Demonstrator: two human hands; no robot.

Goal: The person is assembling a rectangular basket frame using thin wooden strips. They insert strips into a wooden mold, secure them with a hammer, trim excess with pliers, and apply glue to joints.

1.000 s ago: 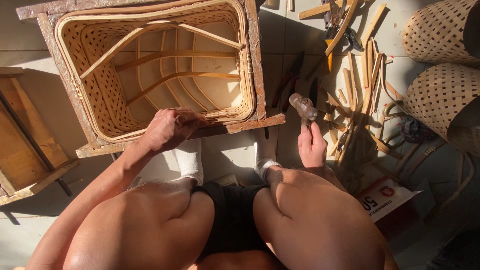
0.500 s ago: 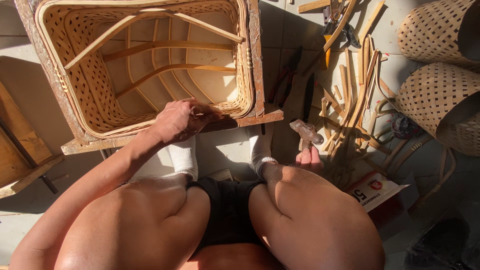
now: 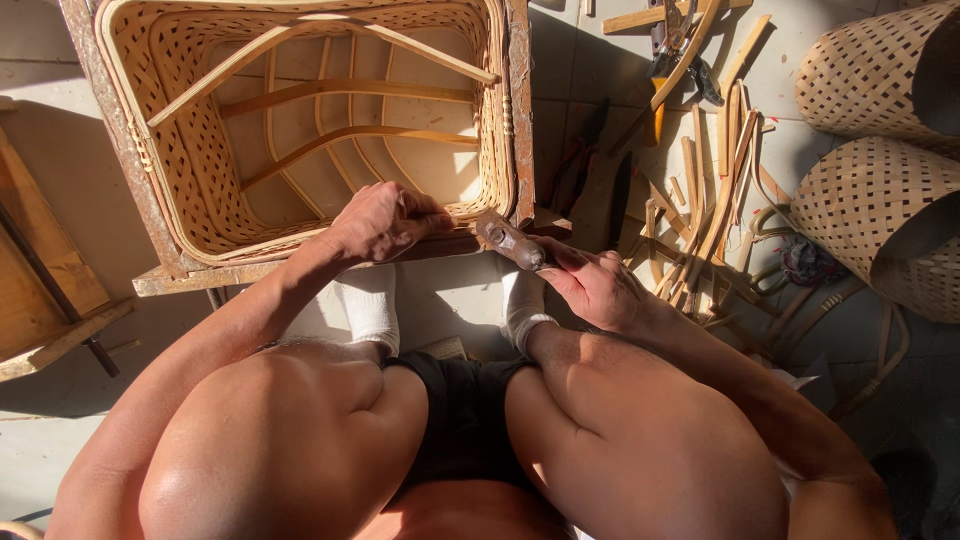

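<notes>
The right hand (image 3: 598,288) is closed around a small hammer (image 3: 512,240), and the hammer's head points up and left, toward the near edge of a big woven basket (image 3: 300,130). The basket sits in an old wooden frame (image 3: 520,120) just past the hammer. The left hand (image 3: 385,218) is curled shut and rests on the basket's near rim, a little to the left of the hammer head. I cannot tell if it pinches something small. To the right of the hammer hand lie thin wooden strips (image 3: 715,190) and two woven baskets (image 3: 880,150) on their sides.
</notes>
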